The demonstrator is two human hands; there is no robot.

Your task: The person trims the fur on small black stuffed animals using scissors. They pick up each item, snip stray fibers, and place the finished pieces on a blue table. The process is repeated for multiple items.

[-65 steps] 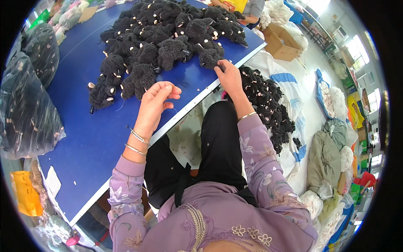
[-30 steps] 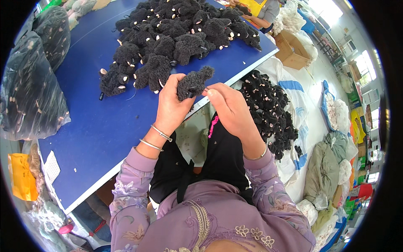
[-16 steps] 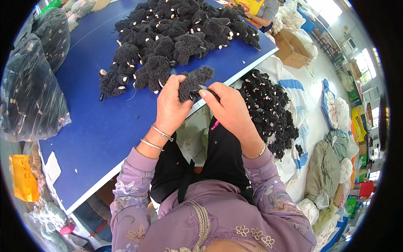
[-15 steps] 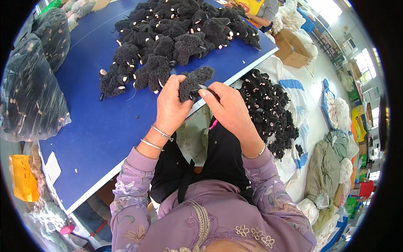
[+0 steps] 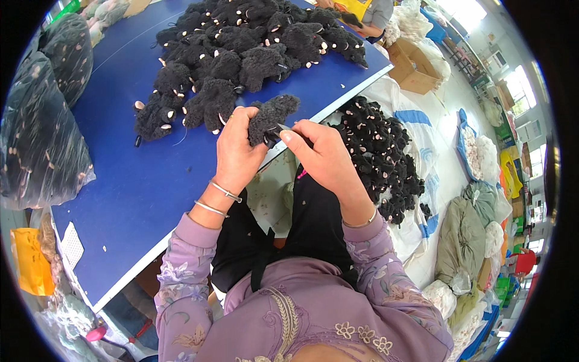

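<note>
My left hand is closed round a small black plush toy, holding it just past the edge of the blue table. In my right hand is a small dark tool with a pointed metal tip. That tip touches or nearly touches the plush toy's right side; the exact contact is too small to make out. Something bright pink dangles below my right hand. Further up the table lies a heap of similar black plush toys with pale pink parts.
The blue table has a white edge running diagonally in front of me. More black plush pieces lie on white sheeting at the right. Clear bags of black pieces stand at the left. Beyond are a cardboard box and another person's arm.
The view has shifted slightly, so everything sits a little further left. Both hands keep their grip on the plush toy and the pointed tool, with the tip still at the toy's side.
</note>
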